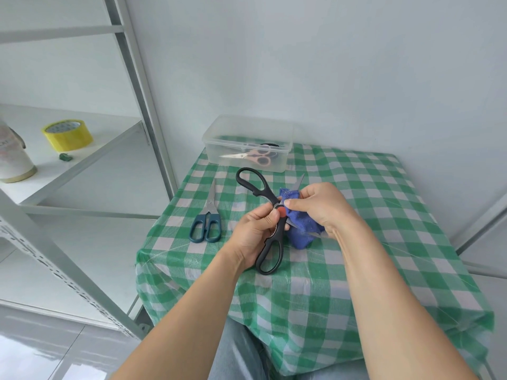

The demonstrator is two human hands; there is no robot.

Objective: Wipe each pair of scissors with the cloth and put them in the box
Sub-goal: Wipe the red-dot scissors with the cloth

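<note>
My left hand (pixel 253 231) grips black-handled scissors (pixel 256 187) near their red pivot, blades spread wide open above the table. My right hand (pixel 319 205) holds a blue cloth (pixel 303 229) bunched around the blades, and one blade tip sticks out above it. A pair of dark blue-handled scissors (pixel 207 218) lies closed on the tablecloth to the left. The clear plastic box (pixel 247 126) stands open at the table's far edge, with a pink-handled pair of scissors (pixel 251 157) inside it.
The small table has a green and white checked cloth (pixel 370 215). A white metal shelf rack (pixel 82 160) stands to the left, carrying a yellow tape roll (pixel 67 135) and a white container (pixel 12 157). A white wall is close behind.
</note>
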